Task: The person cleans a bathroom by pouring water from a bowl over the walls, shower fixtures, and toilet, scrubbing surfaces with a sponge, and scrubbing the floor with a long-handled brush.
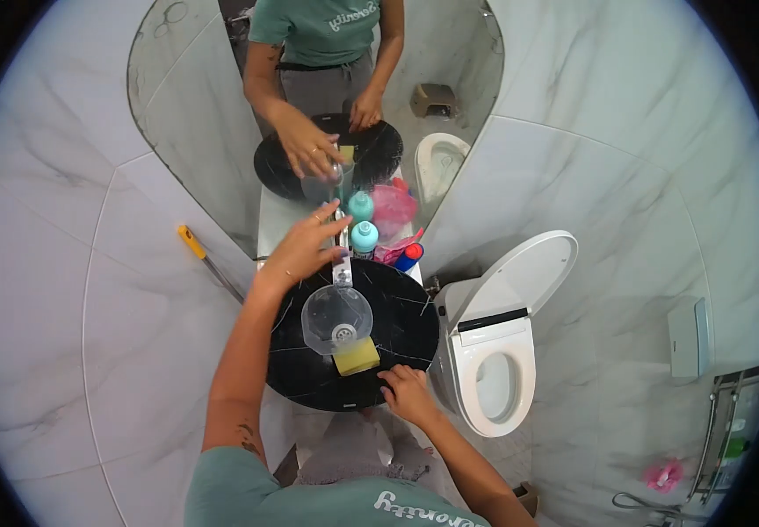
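My left hand (302,249) is at the chrome faucet (342,270), its fingers and thumb around the upper part. Below the spout, a clear plastic container (314,321) sits in the black marbled sink (300,378), over the drain. A yellow sponge (357,357) lies in the basin against the container's near side. My right hand (411,395) rests on the sink's near right rim, fingers loosely bent and apart, close to the sponge. I cannot make out whether water is running.
Behind the sink stand a turquoise bottle (364,239), a pink pouch (393,253) and a blue container with a red top (409,256). A mirror (195,114) rises above them. On the right is a toilet (494,378) with its lid raised. A yellow-handled stick (193,243) leans at left.
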The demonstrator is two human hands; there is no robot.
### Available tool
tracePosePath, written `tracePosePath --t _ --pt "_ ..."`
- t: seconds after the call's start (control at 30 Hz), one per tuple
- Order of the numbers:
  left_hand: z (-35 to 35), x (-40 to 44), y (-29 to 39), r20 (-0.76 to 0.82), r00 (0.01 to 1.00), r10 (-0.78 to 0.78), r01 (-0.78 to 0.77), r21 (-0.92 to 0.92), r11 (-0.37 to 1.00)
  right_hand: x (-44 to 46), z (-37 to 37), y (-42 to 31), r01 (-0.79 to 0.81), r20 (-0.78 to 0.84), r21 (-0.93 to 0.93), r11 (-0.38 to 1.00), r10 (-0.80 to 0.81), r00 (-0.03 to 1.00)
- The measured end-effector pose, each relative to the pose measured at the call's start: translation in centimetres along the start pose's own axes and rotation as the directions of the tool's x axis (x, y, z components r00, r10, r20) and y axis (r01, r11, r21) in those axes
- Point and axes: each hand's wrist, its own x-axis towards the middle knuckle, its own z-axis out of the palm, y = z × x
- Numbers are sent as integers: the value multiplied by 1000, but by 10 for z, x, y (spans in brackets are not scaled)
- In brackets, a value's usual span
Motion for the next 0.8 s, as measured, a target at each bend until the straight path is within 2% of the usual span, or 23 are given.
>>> tracePosePath --t 0.07,0.1,0.13,0.2,0.23,0.27,0.33,0.37,0.5,0.57,0.6,0.67,0.8 --pt "-10 9 -3 139 990 30 -21 -63 998 -2 2 -1 -25 -29 23 999 26 999" --pt "-12 11 4 93 996 15 -18 33 999 -3 3 -2 -37 -27 32 999 37 999" --pt "-8 11 8 106 994 14 -18 31 999 -4 3 -3 -35 -14 8 999 35 999" --pt "4 19 15 -20 995 96 -92 134 987 0 2 -1 -33 -12 -19 999 33 999" --pt "18 22 14 -152 980 130 -84 276 958 -1 1 -1 -27 -15 -20 999 27 1000" --pt "25 25 18 -148 980 131 -87 272 958 -2 2 -2 -20 -16 -21 1000 20 1000" --pt "37 34 23 -307 948 83 79 480 874 -2 3 -1 -21 -17 -32 999 21 1000" --pt "43 41 21 -367 927 73 143 528 837 -2 4 0 -20 -16 -44 999 20 1000" --pt "51 51 18 -378 926 -19 232 529 816 3 11 -4 -64 -38 -56 996 62 997" --pt "52 51 18 -391 920 -35 252 519 817 18 12 -14 -317 -99 -30 948 313 945" --pt "52 53 18 -382 923 -36 247 520 817 29 17 -14 -324 -96 -24 946 320 943" --pt "52 55 19 -360 929 -89 278 516 810 56 32 -1 -340 -147 200 919 372 917" --pt "47 50 19 -304 941 -149 288 490 823 98 64 21 -333 -184 223 916 375 909"
